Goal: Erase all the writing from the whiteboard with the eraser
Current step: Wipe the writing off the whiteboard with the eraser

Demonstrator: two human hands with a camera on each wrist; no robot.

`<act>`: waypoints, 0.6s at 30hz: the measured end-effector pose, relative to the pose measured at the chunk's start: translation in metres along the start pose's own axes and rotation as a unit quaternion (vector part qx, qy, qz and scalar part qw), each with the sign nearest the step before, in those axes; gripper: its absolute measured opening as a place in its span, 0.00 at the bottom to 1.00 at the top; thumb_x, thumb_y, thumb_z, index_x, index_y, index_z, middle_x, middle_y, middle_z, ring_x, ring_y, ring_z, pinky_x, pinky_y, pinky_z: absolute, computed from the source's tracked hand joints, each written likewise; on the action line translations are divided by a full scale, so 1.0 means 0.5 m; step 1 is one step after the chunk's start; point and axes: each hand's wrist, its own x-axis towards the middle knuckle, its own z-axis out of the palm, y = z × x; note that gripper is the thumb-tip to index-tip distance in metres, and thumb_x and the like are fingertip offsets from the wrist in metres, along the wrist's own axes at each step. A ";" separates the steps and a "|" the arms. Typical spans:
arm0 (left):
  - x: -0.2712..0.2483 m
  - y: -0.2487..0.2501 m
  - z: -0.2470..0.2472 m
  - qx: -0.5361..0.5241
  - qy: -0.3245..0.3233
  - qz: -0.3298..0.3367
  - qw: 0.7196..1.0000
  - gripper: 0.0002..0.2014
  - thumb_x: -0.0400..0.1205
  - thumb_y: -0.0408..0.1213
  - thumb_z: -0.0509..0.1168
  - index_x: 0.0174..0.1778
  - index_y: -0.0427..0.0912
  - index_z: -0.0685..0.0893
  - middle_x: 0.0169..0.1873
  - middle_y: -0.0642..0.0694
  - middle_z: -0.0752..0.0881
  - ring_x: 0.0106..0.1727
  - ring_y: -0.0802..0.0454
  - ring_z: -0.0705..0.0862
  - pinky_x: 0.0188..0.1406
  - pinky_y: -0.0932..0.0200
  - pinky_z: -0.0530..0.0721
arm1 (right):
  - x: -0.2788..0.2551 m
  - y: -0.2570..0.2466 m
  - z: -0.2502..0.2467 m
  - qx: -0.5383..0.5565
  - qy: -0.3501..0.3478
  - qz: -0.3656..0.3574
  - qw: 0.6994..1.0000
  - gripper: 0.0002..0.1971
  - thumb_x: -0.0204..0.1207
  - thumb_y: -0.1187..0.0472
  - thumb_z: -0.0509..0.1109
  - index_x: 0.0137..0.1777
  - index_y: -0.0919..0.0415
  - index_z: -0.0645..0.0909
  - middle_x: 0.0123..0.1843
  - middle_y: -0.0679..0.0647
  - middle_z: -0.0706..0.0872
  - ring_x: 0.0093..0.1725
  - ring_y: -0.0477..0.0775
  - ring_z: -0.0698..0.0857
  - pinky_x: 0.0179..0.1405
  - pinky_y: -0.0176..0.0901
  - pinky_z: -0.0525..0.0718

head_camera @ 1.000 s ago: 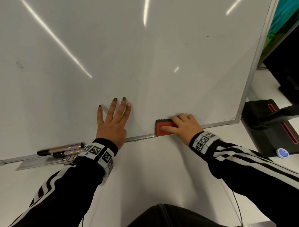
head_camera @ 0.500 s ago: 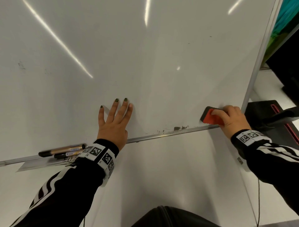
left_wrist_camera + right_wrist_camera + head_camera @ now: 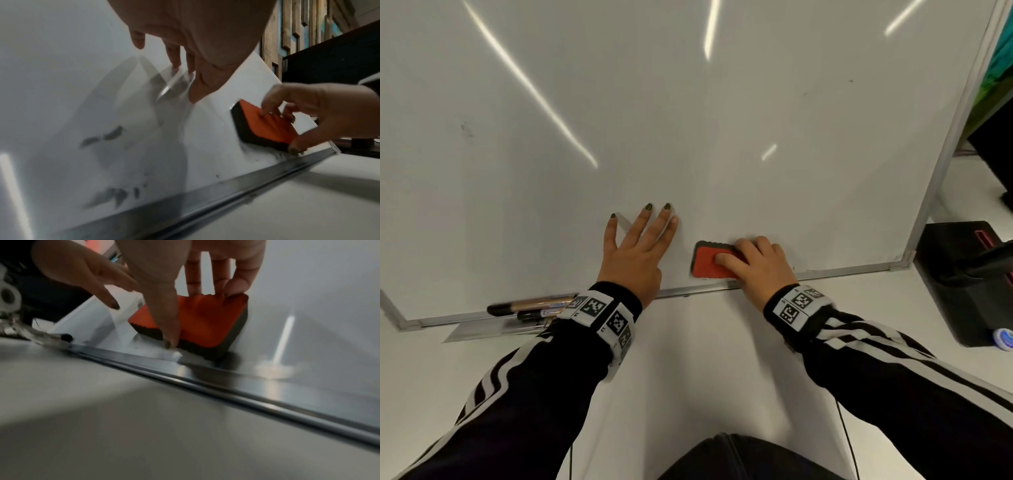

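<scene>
You're gripping the eraser down at the bottom edge of the whiteboard, just right of centre frame.

Your right hand is curling over it, fingers pressing on the far edge and thumb pinching the near edge, so the dark felt side is sitting flat on the board right above the frame. Your left hand is lying flat on the board just beside the eraser, fingers straight and slightly spread, not touching it. The left wrist view is showing grey smudges on the board under your palm. Markers are sitting in the tray at lower left.
</scene>
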 end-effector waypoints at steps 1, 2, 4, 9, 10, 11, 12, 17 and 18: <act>-0.003 -0.007 -0.005 -0.001 0.003 0.002 1.000 0.44 0.67 0.27 0.66 0.80 0.49 0.57 0.81 0.52 0.57 0.80 0.51 0.55 0.75 0.38 0.37 | -0.007 0.015 -0.005 -0.005 -0.002 -0.008 1.000 0.30 0.59 0.66 0.80 0.58 0.47 0.72 0.54 0.59 0.83 0.46 0.64 0.80 0.39 0.54 0.76; -0.006 -0.013 -0.011 -0.004 0.004 -0.004 1.000 0.43 0.67 0.28 0.66 0.80 0.48 0.59 0.81 0.52 0.58 0.80 0.51 0.55 0.75 0.38 0.38 | -0.017 0.035 -0.012 -0.012 0.001 -0.006 1.000 0.31 0.59 0.66 0.81 0.59 0.47 0.73 0.55 0.59 0.83 0.46 0.64 0.79 0.39 0.53 0.76; -0.021 -0.038 -0.028 -0.010 -0.001 -0.036 0.999 0.41 0.70 0.29 0.66 0.80 0.46 0.59 0.81 0.51 0.56 0.80 0.52 0.52 0.76 0.38 0.39 | -0.036 0.068 -0.025 -0.029 0.014 0.008 0.999 0.33 0.56 0.65 0.82 0.59 0.46 0.73 0.54 0.59 0.83 0.47 0.64 0.78 0.39 0.53 0.76; -0.067 -0.125 -0.063 -0.006 -0.020 -0.100 0.995 0.38 0.76 0.34 0.61 0.82 0.47 0.53 0.82 0.51 0.50 0.82 0.52 0.47 0.77 0.39 0.39 | -0.039 0.076 -0.031 -0.053 0.018 0.017 0.998 0.35 0.52 0.69 0.83 0.57 0.48 0.73 0.51 0.61 0.84 0.46 0.62 0.73 0.37 0.52 0.74; -0.074 -0.142 -0.068 -0.006 -0.022 -0.112 0.994 0.38 0.77 0.34 0.61 0.82 0.47 0.53 0.82 0.51 0.49 0.82 0.52 0.47 0.77 0.39 0.38 | -0.031 0.063 -0.026 -0.049 0.021 0.015 0.998 0.35 0.52 0.70 0.82 0.57 0.48 0.73 0.50 0.61 0.84 0.45 0.61 0.72 0.37 0.52 0.74; -0.081 -0.160 -0.071 -0.008 -0.022 -0.124 0.992 0.37 0.77 0.34 0.61 0.82 0.48 0.52 0.82 0.51 0.49 0.82 0.52 0.47 0.77 0.40 0.37 | -0.021 0.045 -0.019 -0.044 0.025 0.007 0.999 0.34 0.52 0.70 0.81 0.57 0.48 0.73 0.50 0.61 0.84 0.45 0.62 0.73 0.36 0.52 0.74; -0.088 -0.176 -0.074 -0.011 -0.021 -0.134 0.991 0.37 0.77 0.34 0.61 0.82 0.48 0.52 0.82 0.51 0.49 0.82 0.52 0.47 0.77 0.40 0.37 | -0.011 0.022 -0.011 -0.039 0.025 -0.005 0.999 0.34 0.52 0.70 0.81 0.57 0.49 0.73 0.49 0.61 0.84 0.44 0.62 0.75 0.36 0.52 0.74; -0.120 -0.238 -0.076 -0.012 -0.035 -0.153 0.988 0.36 0.79 0.36 0.59 0.82 0.49 0.51 0.82 0.51 0.47 0.82 0.52 0.46 0.77 0.40 0.37 | 0.065 -0.108 0.025 -0.012 -0.002 -0.038 0.999 0.31 0.56 0.67 0.81 0.58 0.47 0.73 0.51 0.58 0.84 0.44 0.63 0.79 0.38 0.52 0.75; -0.126 -0.250 -0.074 -0.013 -0.035 -0.153 0.988 0.36 0.79 0.36 0.59 0.82 0.49 0.50 0.82 0.51 0.47 0.82 0.53 0.46 0.77 0.40 0.37 | 0.080 -0.134 0.033 -0.010 -0.005 -0.047 0.999 0.30 0.57 0.66 0.81 0.57 0.47 0.73 0.51 0.58 0.84 0.45 0.62 0.80 0.38 0.52 0.75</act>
